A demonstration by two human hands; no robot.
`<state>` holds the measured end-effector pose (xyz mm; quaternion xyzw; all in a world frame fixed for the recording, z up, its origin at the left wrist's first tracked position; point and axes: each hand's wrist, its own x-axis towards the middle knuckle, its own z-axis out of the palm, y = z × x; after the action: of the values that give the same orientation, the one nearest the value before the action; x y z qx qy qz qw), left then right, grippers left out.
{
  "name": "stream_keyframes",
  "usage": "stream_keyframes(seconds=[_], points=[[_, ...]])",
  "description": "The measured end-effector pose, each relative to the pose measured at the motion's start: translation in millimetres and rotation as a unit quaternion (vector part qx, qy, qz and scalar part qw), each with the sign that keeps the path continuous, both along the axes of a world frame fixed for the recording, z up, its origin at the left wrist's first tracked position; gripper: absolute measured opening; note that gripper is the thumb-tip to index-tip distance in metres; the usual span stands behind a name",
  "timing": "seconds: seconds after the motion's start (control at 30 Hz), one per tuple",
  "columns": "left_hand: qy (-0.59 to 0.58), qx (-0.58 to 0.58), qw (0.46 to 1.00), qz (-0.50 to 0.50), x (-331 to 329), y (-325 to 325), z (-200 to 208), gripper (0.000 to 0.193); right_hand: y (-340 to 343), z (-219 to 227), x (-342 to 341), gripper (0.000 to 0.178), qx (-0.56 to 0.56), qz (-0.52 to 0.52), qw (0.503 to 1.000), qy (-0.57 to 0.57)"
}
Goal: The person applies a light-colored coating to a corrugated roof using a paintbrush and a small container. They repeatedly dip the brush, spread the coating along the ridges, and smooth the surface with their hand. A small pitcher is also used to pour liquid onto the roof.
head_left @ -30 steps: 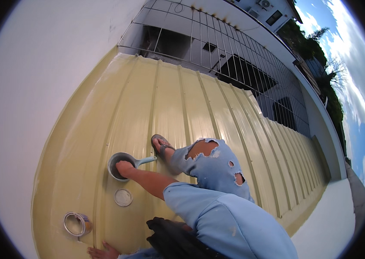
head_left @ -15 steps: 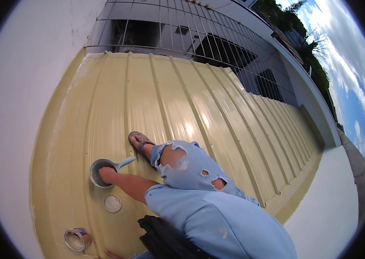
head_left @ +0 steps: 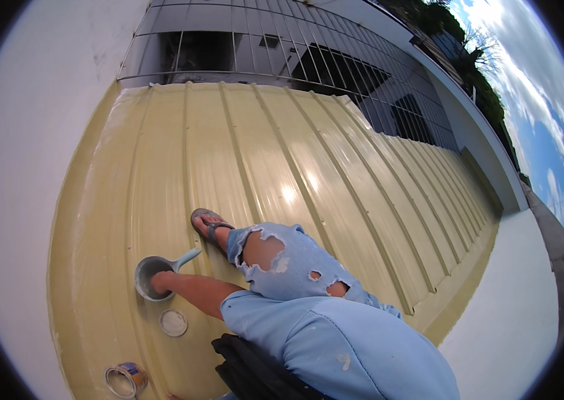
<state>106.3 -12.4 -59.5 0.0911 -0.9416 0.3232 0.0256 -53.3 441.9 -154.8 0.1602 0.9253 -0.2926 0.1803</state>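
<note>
My right hand reaches down into a round grey dipper with a pale blue handle; its fingers are hidden inside the bowl. The dipper rests on the yellow ribbed metal roof. Close by, on the near side, lies a round pale lid with a whitish smear. Nearer the lower edge an opened small can stands on the roof, its inside coated in something pale. Only a sliver of my left hand shows at the bottom edge, too little to read its fingers.
My sandalled foot stands beyond the dipper, below my torn jeans. A white wall borders the roof on the left. At the far end, a metal grille covers an opening. Raised ribs run along the roof; another white wall lies right.
The view has shifted slightly, so the can and lid sit a little lower. My right hand stays inside the dipper. My left hand has mostly slipped out past the lower edge.
</note>
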Motion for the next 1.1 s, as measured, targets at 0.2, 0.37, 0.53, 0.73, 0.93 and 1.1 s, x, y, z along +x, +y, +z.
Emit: stream_keyframes(seconds=[0.2, 0.37, 0.53, 0.73, 0.93, 1.1], points=[[-0.013, 0.007, 1.0, 0.014, -3.9, 6.9, 1.8, 0.092, 2.5, -3.7, -0.7, 0.019, 0.006, -0.008, 1.0, -0.001], [-0.018, 0.009, 1.0, 0.023, -8.7, 8.9, 5.8, 0.091, 3.4, -12.2, 0.3, 0.019, 0.013, -0.015, 1.0, 0.001], [-0.029, 0.014, 0.999, 0.042, -8.9, 7.0, 6.1, 0.09, 3.0, -25.6, -0.7, 0.019, 0.023, -0.026, 0.999, 0.007], [-0.045, 0.02, 0.997, 0.057, -11.1, 1.3, 8.0, 0.088, 5.0, -8.9, 2.0, 0.019, 0.002, -0.002, 1.0, -0.007], [-0.047, 0.046, 0.993, 0.093, 3.4, 5.1, 16.1, 0.088, 28.0, 16.1, 8.6, 0.021, -0.07, 0.037, 0.995, -0.067], [-0.01, 0.19, 0.98, 0.056, 12.3, 11.3, 35.7, 0.089, 67.9, 39.7, -0.4, 0.022, -0.392, -0.033, 0.902, -0.18]])
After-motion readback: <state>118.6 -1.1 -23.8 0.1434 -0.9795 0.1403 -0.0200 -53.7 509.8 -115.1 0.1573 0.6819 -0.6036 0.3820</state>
